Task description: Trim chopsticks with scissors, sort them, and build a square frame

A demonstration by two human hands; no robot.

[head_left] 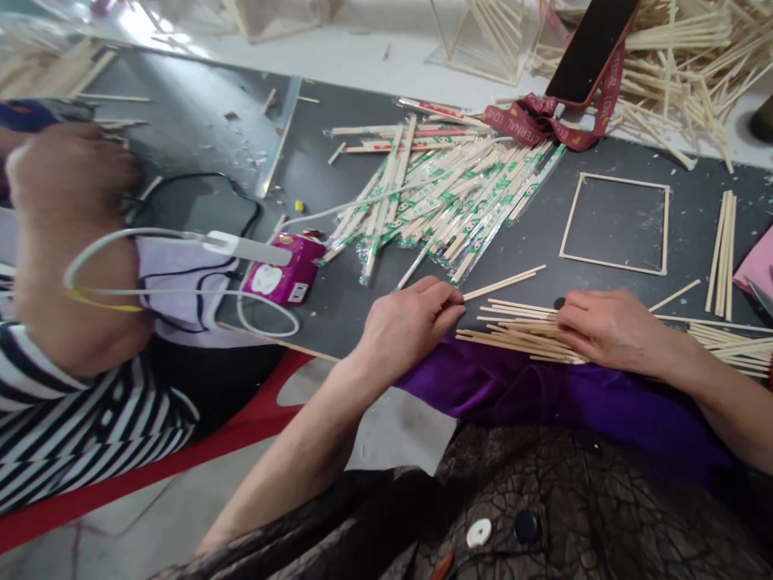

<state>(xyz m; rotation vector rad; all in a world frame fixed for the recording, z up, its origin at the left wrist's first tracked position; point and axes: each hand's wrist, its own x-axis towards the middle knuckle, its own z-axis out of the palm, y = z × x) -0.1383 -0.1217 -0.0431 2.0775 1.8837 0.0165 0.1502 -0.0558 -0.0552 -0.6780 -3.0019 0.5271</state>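
- While the left hand (418,314) pinched thin sticks (504,283), the right hand (595,324) gripped a loose bundle (528,329).
- Light, even pressure seemed wise, because sticks could roll.

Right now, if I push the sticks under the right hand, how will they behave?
The sticks are probably stiff: they look straight, without sagging. Each is likely light, being so thin. The pile may fan out rather than slide as one: no band shows, and its ends already lie uneven.

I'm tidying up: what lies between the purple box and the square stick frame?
The head view shows plastic-wrapped sticks, then a strip of grey tabletop.
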